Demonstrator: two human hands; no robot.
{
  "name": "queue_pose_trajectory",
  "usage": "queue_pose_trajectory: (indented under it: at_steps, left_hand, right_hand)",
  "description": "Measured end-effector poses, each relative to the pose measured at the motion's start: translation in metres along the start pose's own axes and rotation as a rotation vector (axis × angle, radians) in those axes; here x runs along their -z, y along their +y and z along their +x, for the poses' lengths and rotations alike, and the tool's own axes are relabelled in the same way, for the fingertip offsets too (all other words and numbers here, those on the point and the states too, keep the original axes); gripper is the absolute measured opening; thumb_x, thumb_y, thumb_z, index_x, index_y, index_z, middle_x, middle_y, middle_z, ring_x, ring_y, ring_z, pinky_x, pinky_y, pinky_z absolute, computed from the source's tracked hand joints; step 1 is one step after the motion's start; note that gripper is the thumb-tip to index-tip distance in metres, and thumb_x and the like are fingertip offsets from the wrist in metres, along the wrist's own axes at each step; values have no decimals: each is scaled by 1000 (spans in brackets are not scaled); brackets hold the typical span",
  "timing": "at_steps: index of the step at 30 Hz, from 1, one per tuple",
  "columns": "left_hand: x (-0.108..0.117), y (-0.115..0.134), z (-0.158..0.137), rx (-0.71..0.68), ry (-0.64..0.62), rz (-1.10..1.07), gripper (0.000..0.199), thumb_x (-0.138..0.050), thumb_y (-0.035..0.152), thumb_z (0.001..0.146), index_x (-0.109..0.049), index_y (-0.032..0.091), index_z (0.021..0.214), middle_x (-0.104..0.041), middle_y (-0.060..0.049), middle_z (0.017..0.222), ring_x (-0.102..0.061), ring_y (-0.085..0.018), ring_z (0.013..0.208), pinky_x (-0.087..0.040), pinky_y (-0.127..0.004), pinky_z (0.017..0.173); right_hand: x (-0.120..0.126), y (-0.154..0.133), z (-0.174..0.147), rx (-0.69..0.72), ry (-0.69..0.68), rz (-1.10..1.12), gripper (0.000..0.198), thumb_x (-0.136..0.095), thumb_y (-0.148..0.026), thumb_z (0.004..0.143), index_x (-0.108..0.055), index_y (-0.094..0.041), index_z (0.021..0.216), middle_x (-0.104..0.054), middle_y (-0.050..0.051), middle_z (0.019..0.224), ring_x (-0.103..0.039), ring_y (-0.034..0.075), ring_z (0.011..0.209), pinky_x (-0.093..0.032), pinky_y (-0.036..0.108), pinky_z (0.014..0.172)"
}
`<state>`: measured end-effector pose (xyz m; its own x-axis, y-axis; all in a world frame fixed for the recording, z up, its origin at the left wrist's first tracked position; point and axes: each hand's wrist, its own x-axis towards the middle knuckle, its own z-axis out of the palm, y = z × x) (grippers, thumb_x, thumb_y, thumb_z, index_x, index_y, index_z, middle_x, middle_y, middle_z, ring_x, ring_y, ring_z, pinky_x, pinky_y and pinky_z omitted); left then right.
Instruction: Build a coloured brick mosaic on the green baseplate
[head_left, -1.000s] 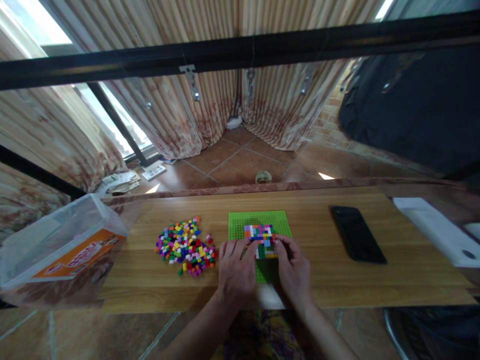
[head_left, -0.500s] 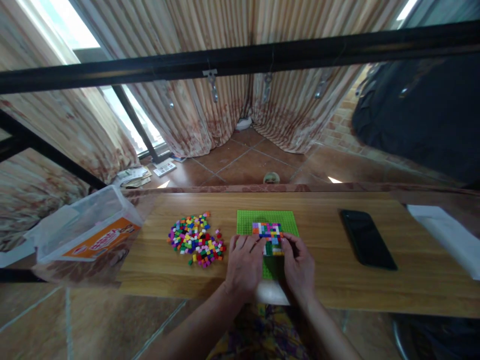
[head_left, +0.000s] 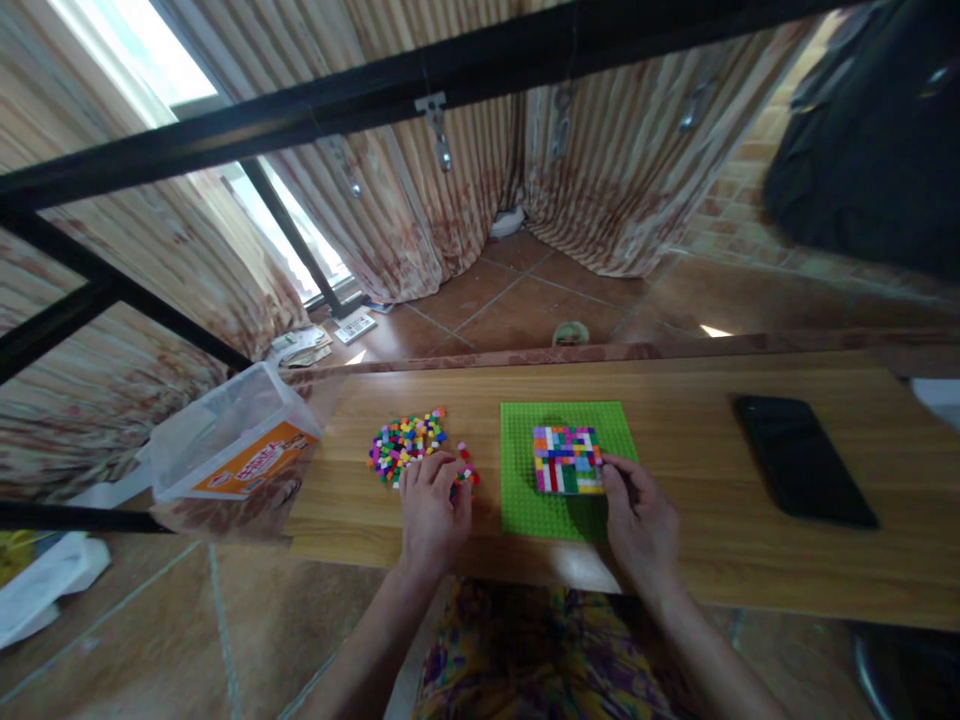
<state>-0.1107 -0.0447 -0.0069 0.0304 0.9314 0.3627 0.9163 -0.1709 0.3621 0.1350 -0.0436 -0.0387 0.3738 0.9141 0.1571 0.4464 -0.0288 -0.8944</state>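
My left hand (head_left: 433, 515) is over the near side of a loose pile of small coloured toy bricks (head_left: 397, 440). Its fingers bend down onto the bricks with the thumb apart, and the fingertips are partly hidden. A square mosaic panel of many-coloured bricks (head_left: 568, 462) is above the green studded baseplate (head_left: 517, 515), casting a shadow on it. My right hand (head_left: 643, 515) pinches the panel's right edge between thumb and fingers. White, red, blue, green and purple bricks show on the panel's top.
A clear plastic box (head_left: 240, 430) with an orange label stands at the table's left end. On the right of the wooden table (head_left: 690, 560) lies a black phone (head_left: 802, 460). A dark metal bar (head_left: 337, 105) crosses beyond the table, before the curtains.
My left hand has left the brick panel and moved left to the loose pile. My right hand still holds the panel's right edge. The camera view has shifted and tilted.
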Motion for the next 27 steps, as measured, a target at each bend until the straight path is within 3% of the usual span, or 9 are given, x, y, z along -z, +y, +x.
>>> queue_pose_trajectory:
  at_steps: [6, 13, 17, 22, 27]
  left_hand:
    - [-7, 12, -1, 7, -60, 72, 13, -63, 17, 79, -68, 21, 91, -65, -8, 110, -54, -28, 101, -40, -45, 88]
    - [-9, 12, 5, -11, -60, 79, 8, -59, 16, 83, -66, 20, 85, -66, -9, 107, -55, -28, 99, -40, -46, 89]
    - [-7, 16, 9, -36, -49, -95, 8, -53, 15, 87, -60, 19, 89, -67, -9, 101, -59, -24, 97, -45, -41, 88]
    - [0, 30, 13, 26, -115, -410, 7, -48, 18, 92, -55, 21, 93, -66, -1, 86, -65, -15, 82, -50, -29, 81]
    - [-4, 48, 16, 26, -165, -501, 9, -51, 18, 92, -59, 20, 94, -68, -2, 86, -66, -14, 80, -51, -25, 73]
  right_hand:
    - [1, -1, 0, 16, -6, -6, 36, -48, -47, 91, -68, -18, 101, -71, 9, 97, -65, 22, 89, -49, 35, 80]
    - [1, -1, 0, 7, -10, 2, 34, -49, -46, 91, -68, -19, 102, -71, 9, 97, -65, 22, 88, -50, 36, 81]
    - [1, -3, 0, 18, -6, 10, 33, -49, -45, 91, -68, -19, 101, -71, 9, 96, -65, 22, 88, -50, 36, 81]
    - [1, -4, 0, 22, -3, 15, 33, -49, -45, 91, -67, -19, 101, -71, 9, 97, -65, 22, 89, -50, 36, 81]
    - [0, -2, 0, 23, -7, 29, 32, -49, -44, 91, -67, -19, 101, -70, 8, 97, -64, 21, 89, -50, 36, 82]
